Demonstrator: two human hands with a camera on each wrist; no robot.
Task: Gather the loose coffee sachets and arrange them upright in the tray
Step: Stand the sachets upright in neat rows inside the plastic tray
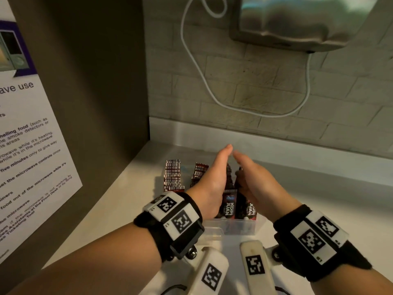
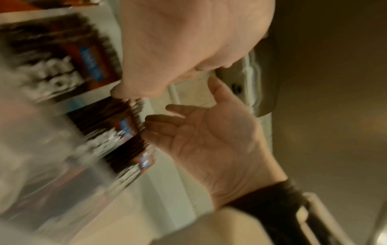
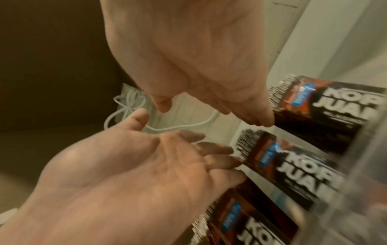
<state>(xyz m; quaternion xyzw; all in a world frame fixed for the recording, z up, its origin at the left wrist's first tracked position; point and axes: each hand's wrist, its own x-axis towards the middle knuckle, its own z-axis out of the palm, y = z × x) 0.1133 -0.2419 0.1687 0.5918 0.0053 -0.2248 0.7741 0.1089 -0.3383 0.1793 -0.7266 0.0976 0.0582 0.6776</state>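
- Our left hand (image 1: 209,179) and right hand (image 1: 258,184) are flat, fingers straight, holding nothing.
- The sachets (image 1: 228,204) stand upright in the tray (image 1: 236,227), between both palms.

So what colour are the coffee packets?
The coffee sachets are black and reddish-brown with white lettering and a blue label, clearest in the right wrist view.

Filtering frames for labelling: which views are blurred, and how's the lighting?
Head view: sharp, warm dim light, sachets legible between left hand and right hand, wide-angle bending at the edges. Left wrist view: heavy motion smear on the sachets and clear tray; hands softer. Right wrist view: mild blur, sachet print still readable, tray wall smeared.
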